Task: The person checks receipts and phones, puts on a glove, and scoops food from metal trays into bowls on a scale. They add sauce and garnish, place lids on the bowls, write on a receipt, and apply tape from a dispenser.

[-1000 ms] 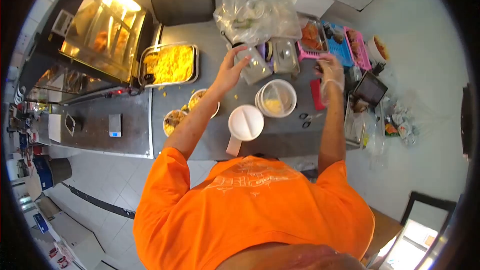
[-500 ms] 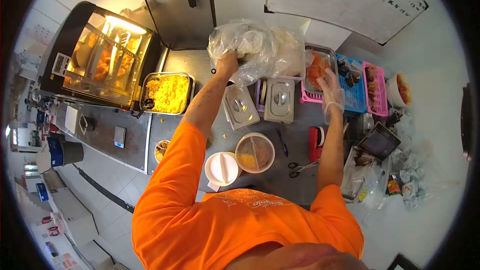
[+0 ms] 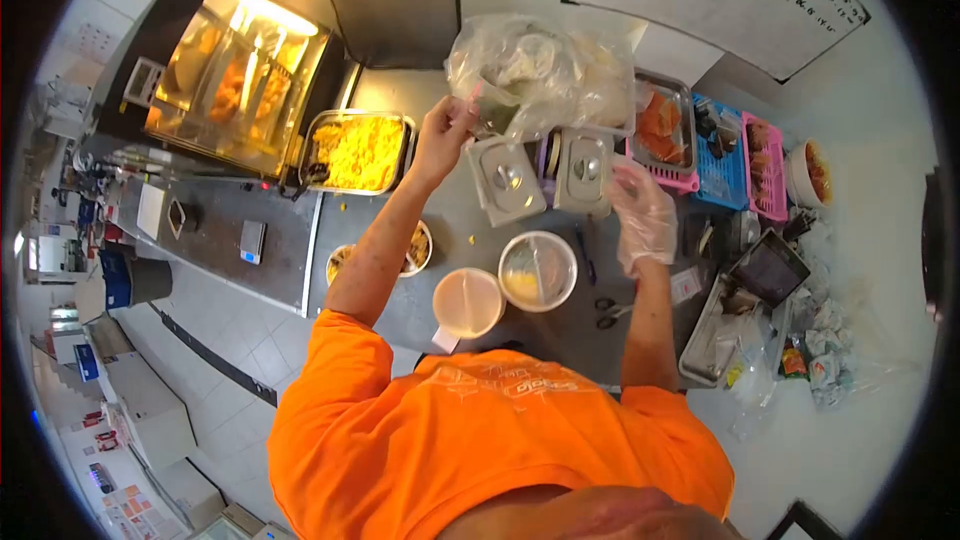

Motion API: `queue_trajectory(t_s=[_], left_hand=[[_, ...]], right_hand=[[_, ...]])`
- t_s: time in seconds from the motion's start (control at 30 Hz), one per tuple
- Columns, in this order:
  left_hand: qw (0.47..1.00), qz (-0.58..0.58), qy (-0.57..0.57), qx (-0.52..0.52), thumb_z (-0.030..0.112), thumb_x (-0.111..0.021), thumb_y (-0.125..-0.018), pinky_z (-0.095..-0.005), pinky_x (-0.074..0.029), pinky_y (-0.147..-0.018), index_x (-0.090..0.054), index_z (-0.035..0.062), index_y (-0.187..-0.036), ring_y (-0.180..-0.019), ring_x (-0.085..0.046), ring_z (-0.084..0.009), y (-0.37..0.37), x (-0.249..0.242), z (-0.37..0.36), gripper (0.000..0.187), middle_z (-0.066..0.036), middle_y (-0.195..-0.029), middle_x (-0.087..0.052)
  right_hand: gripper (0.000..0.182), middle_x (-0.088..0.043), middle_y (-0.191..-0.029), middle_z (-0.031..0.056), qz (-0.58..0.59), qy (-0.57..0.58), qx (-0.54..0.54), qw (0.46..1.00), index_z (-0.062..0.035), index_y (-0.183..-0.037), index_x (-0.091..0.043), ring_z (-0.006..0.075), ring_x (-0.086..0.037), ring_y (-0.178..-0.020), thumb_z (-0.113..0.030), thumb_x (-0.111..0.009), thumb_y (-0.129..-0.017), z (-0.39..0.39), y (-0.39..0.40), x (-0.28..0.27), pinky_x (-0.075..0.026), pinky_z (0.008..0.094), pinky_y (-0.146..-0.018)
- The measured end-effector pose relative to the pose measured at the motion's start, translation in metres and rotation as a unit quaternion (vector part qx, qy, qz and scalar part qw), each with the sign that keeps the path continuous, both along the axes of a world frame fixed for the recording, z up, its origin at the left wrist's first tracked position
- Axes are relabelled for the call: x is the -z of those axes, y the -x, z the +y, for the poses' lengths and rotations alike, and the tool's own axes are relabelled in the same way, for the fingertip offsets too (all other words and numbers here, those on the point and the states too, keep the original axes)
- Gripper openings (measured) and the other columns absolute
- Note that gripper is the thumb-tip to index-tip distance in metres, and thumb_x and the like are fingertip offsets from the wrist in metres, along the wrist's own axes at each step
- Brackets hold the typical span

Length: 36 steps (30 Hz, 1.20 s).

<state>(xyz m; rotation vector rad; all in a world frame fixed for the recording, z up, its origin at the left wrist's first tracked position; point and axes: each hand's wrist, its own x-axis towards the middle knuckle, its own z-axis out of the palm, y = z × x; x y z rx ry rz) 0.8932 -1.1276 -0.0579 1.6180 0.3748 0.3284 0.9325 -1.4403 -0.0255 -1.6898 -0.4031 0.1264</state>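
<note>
My left hand (image 3: 445,138), bare, is at the left edge of a clear plastic bag (image 3: 520,65) with pale contents. Its fingers are curled together; what they hold, if anything, I cannot make out. A clear plastic glove covers my right hand (image 3: 642,210), whose fingers stretch toward the right edge of a lidded steel container (image 3: 583,172). Another lidded steel container (image 3: 506,180) stands to its left. Behind my right hand, orange food pieces (image 3: 660,125) lie in a metal tray (image 3: 680,92). Closer to me are two round lidded tubs, one orange-tinted (image 3: 469,303), the other clear-lidded (image 3: 538,271).
A lit glass food warmer (image 3: 235,80) and a steel pan of yellow food (image 3: 358,152) are at left. Blue (image 3: 722,172) and pink baskets (image 3: 764,168) stand at right, near a white bucket (image 3: 808,172). Scissors (image 3: 608,312) and a pen (image 3: 588,255) lie on the counter.
My left hand has drawn back from the plastic bag toward its left edge. My right hand has left the orange food pieces and come nearer to me. The view has shifted.
</note>
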Motion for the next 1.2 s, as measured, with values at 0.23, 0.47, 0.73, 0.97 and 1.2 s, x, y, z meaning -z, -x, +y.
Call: queue_trajectory(t_s=[0.23,0.47,0.73,0.97,1.2], left_hand=[[0.985,0.046,0.144,0.081,0.024,-0.059,-0.091,-0.0335,-0.058,-0.069,-0.053,0.0037,-0.091,-0.085,-0.061,-0.0136,0.186,-0.038,-0.022,0.021,-0.004,-0.091,-0.060],[0.913,0.034,0.390,-0.116,0.015,-0.056,-0.091,-0.0370,-0.058,-0.068,-0.045,0.0106,-0.084,-0.089,-0.061,-0.0149,0.360,0.039,0.009,0.014,-0.004,-0.101,-0.058],[0.839,0.081,0.419,-0.339,0.012,-0.055,-0.091,-0.0281,-0.048,-0.066,-0.046,0.0108,-0.088,-0.082,-0.057,-0.0120,0.435,0.079,0.059,0.010,-0.002,-0.098,-0.058],[0.960,-0.035,0.107,-0.255,0.011,-0.055,-0.091,-0.0281,-0.050,-0.072,-0.061,0.0012,-0.108,-0.089,-0.059,-0.0186,0.371,0.101,0.125,0.021,-0.010,-0.109,-0.057],[0.934,-0.001,-0.359,0.004,0.003,-0.055,-0.080,-0.0326,-0.045,-0.088,-0.063,-0.0017,-0.103,-0.100,-0.056,-0.0293,0.324,0.131,0.158,0.025,-0.015,-0.111,-0.057]], right_hand=[[0.026,-0.064,-0.088,0.0027,0.060,-0.074,-0.157,0.983,-0.0063,-0.109,-0.060,0.0096,-0.056,-0.070,0.000,-0.062,-0.083,0.137,0.148,-0.004,-0.046,0.0211,-0.060],[0.016,-0.065,-0.078,0.0020,0.293,0.084,-0.207,0.930,-0.0029,-0.100,-0.065,0.0067,-0.053,-0.048,-0.012,-0.060,-0.089,0.195,0.245,0.051,-0.042,0.0213,-0.040],[0.013,-0.065,-0.076,0.0057,-0.042,0.177,-0.073,0.981,-0.0085,-0.091,-0.065,0.0148,-0.062,-0.069,-0.007,-0.061,-0.079,0.273,0.212,0.135,-0.051,0.0331,-0.056],[0.018,-0.063,-0.080,0.0182,-0.194,0.446,-0.047,0.873,-0.0094,-0.082,-0.065,0.0339,-0.063,-0.075,-0.026,-0.058,-0.079,0.264,0.235,0.170,-0.050,0.0421,-0.069],[0.019,-0.066,-0.088,0.0101,-0.187,0.490,-0.094,0.846,-0.0138,-0.090,-0.066,0.0306,-0.063,-0.082,-0.025,-0.054,-0.082,0.260,0.270,0.099,-0.049,0.0446,-0.074]])
